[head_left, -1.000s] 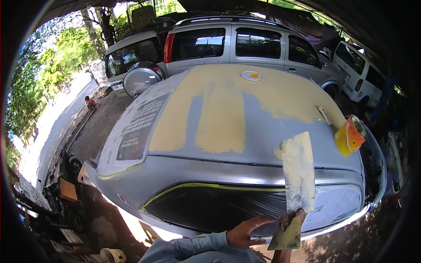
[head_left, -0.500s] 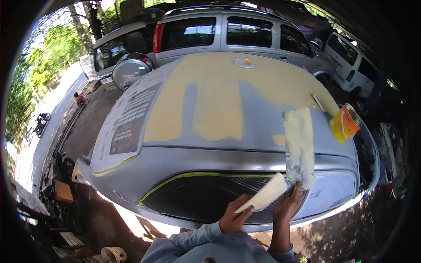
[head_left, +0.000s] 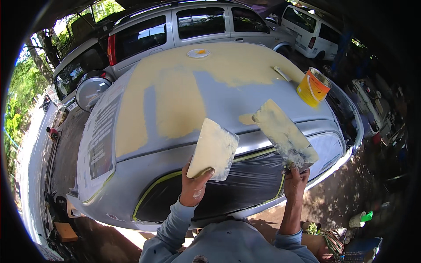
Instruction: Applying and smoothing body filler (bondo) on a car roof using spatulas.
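My left hand (head_left: 195, 188) grips a broad flat putty spreader (head_left: 215, 149), its face coated with pale cream filler. In my right hand (head_left: 296, 182) is a longer rectangular putty board (head_left: 285, 136), smeared with cream filler and grey near the thumb. The two tools are apart, held above the near side of a car. Its grey roof (head_left: 223, 105) carries wide pale yellow filler patches (head_left: 180, 105). Dark plastic film (head_left: 245, 188) edged with yellow-green tape covers the side window below my hands.
An orange and yellow can (head_left: 313, 90) stands on the roof's right side, beside a small putty knife (head_left: 282, 73). A white disc (head_left: 198, 53) with orange paste lies at the far edge. Masking paper (head_left: 103, 136) covers the left end. A silver car (head_left: 171, 37) stands behind.
My hands have moved apart; the spreader went left and up, turning its coated face into view. The board now tilts to the left. The whole view has shifted to the right.
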Available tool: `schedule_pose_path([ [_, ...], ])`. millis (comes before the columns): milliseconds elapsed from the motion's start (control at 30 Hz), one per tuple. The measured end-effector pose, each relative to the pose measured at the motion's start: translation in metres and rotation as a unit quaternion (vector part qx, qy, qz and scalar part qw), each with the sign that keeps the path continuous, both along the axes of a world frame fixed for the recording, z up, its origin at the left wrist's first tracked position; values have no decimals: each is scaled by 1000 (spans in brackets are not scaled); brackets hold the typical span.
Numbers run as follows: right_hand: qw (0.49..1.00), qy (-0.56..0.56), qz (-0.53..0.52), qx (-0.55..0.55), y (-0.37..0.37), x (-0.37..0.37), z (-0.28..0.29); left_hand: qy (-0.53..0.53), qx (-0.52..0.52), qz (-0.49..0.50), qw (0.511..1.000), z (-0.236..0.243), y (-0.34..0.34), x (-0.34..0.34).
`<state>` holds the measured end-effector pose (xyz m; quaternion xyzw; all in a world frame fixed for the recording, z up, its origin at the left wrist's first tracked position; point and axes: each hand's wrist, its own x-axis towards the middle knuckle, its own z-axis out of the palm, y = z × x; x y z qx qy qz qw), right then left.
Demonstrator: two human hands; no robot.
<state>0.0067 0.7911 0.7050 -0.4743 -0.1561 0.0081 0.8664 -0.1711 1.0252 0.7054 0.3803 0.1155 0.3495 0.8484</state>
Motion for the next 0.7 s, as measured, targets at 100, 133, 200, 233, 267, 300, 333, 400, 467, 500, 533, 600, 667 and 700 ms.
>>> schedule_pose_path([
  [100, 995, 17, -91, 45, -27, 13, 10, -15, -15, -8, 1000, 5, 5, 14],
  [133, 993, 7, -103, 53, -45, 26, 6, -33, -20, -20, 999, 6, 8, 19],
  [200, 992, -20, -103, 72, -74, 42, 8, -36, -5, -13, 999, 4, 10, 27],
  [233, 990, -44, -99, 95, -90, 53, 7, -49, -11, -38, 998, 5, 12, 29],
  [267, 986, -68, -93, 118, -94, 58, 11, -61, -15, -62, 996, 4, 14, 32],
  [300, 981, -51, -143, 119, -97, 63, 17, -54, -15, -61, 997, 4, 11, 36],
  [333, 982, -48, -140, 119, -103, 66, 18, -52, -15, -58, 997, 4, 10, 38],
  [400, 979, -16, -180, 99, -106, 70, 33, -42, -61, -118, 990, 12, 3, 45],
  [467, 959, 33, -263, 103, -104, 84, 29, -37, -70, -119, 990, 19, -6, 51],
  [500, 984, 7, -127, 127, -131, 110, 1, -36, -81, -129, 988, 22, -10, 60],
  [533, 989, -18, 9, 149, -148, 128, -17, -36, -78, -137, 987, 21, -10, 65],
  [600, 962, -49, 178, 200, -131, 155, -28, -3, -30, -162, 986, 18, -5, 71],
  [667, 971, -48, 163, 169, -135, 178, -32, 29, 56, -139, 988, 32, -16, 81],
  [700, 946, -103, 254, 172, -134, 201, -29, 26, 61, -149, 987, 34, -16, 89],
])
